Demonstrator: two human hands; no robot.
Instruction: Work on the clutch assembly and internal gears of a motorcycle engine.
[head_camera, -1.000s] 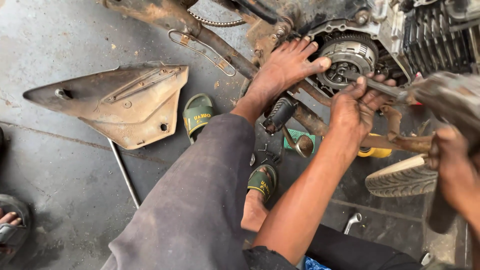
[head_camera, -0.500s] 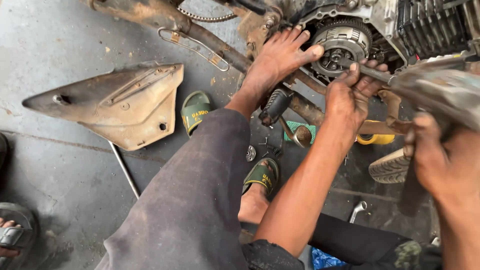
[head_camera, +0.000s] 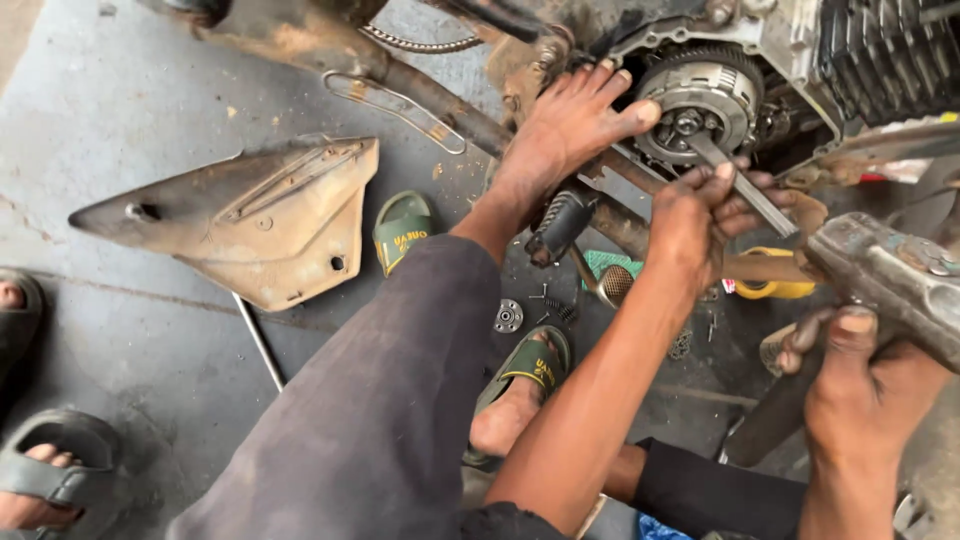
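Observation:
My left hand is shut on a flat metal chisel whose tip rests on the centre of the round clutch of a motorcycle engine. To the right, my right hand grips the handle of a rusty hammer, whose head hangs just right of the chisel's end. My bare foot presses on the engine casing left of the clutch. My other foot wears a green sandal on the floor.
A rusty side panel lies on the concrete at left, with an empty green sandal beside it. A thin metal rod, a small toothed disc and screws lie on the floor. Another person's sandalled feet show at far left.
The hammer and my right hand have dropped lower and nearer to me. My left hand keeps the chisel on the clutch, and my foot stays on the casing.

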